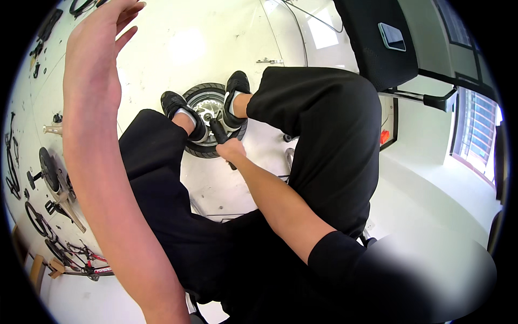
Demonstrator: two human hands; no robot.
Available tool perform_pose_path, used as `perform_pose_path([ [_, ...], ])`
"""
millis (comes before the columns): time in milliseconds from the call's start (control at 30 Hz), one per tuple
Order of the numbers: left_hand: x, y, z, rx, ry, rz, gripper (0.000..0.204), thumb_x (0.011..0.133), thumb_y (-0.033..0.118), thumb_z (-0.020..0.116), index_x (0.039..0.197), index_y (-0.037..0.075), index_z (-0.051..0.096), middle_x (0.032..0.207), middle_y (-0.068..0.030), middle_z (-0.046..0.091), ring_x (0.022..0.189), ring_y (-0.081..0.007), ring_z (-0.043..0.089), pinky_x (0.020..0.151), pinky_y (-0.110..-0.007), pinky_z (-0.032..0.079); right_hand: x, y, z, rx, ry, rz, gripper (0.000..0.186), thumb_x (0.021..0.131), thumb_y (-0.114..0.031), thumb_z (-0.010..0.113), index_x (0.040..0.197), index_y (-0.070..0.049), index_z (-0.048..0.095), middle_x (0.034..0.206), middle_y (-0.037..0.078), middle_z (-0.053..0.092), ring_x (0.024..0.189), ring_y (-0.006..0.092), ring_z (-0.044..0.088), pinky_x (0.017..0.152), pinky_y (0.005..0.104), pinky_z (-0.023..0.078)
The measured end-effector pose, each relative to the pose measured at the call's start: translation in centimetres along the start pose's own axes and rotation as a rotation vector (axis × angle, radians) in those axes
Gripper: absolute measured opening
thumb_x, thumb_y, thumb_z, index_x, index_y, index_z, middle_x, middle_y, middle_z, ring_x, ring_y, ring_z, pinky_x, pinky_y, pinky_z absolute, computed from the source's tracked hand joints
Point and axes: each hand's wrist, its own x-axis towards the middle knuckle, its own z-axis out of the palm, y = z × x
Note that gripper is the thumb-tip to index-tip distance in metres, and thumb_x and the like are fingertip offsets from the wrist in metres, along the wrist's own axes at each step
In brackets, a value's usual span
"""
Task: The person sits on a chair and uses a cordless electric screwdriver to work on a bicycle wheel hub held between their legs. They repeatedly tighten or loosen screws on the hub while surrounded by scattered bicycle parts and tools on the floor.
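A small wheel (197, 92) with a black tyre lies flat on the floor between my feet. My shoes (175, 103) press in on its top from both sides. A toothed metal ring sits around its hub. My right hand (231, 150) is wrapped round a black, stick-shaped hand tool (218, 132), whose far end is over the hub; its exact kind does not show. Raised at the upper left is my left hand (102, 33), away from the wheel. Its fingers are apart, and nothing shows in them.
A black chair (380, 65) with a phone (392, 37) on its seat stands at the upper right. Bike parts lie along the left, among them a frame piece (69, 208) and a red-and-black bike frame (81, 262). A small metal part (269, 61) lies beyond my feet.
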Motion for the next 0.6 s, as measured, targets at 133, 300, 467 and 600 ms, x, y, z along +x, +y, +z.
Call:
perform_pose_path([
  [133, 0.5, -0.2, -0.8, 0.058, -0.002, 0.029, 0.033, 0.095, 0.02, 0.051, 0.117, -0.003, 0.063, 0.115, -0.0147, 0.065, 0.115, -0.0214, 0.059, 0.106, -0.036, 0.043, -0.4, 0.4, 1.8, 0.034, 0.22, -0.147, 0.035, 0.071, -0.022, 0.062, 0.091, 0.006, 0.068, 0.096, 0.025, 0.069, 0.095, 0.0372, 0.067, 0.081, 0.0419, 0.053],
  [300, 0.3, -0.1, -0.9, 0.008, -0.043, 0.062, 0.032, 0.095, 0.019, 0.053, 0.116, -0.003, 0.063, 0.115, -0.0148, 0.065, 0.114, -0.0219, 0.059, 0.105, -0.036, 0.043, 0.1, -0.2, -0.1, -0.001, -0.087, 0.006, 0.034, 0.072, -0.022, 0.06, 0.093, 0.003, 0.071, 0.088, 0.018, 0.071, 0.077, 0.03, 0.071, 0.073, 0.0374, 0.056],
  [467, -2.1, 0.6, -1.1, -0.152, 0.024, 0.027, 0.027, 0.09, 0.017, 0.057, 0.107, -0.003, 0.066, 0.106, -0.0125, 0.067, 0.109, -0.0206, 0.061, 0.101, -0.036, 0.044, -1.2, -1.5, 0.5, 0.193, 0.049, -0.074, 0.033, 0.071, -0.02, 0.057, 0.084, 0.008, 0.069, 0.074, 0.018, 0.07, 0.066, 0.0273, 0.07, 0.065, 0.0357, 0.056],
  [600, -3.8, 3.0, -1.1, -0.194, 0.08, -0.002, 0.027, 0.093, 0.015, 0.056, 0.11, -0.005, 0.061, 0.109, -0.0145, 0.066, 0.11, -0.0218, 0.06, 0.102, -0.036, 0.044, -5.0, -9.1, 0.0, 0.521, 0.076, -0.432, 0.029, 0.067, -0.019, 0.061, 0.076, 0.009, 0.067, 0.07, 0.021, 0.068, 0.065, 0.0313, 0.069, 0.062, 0.0382, 0.054],
])
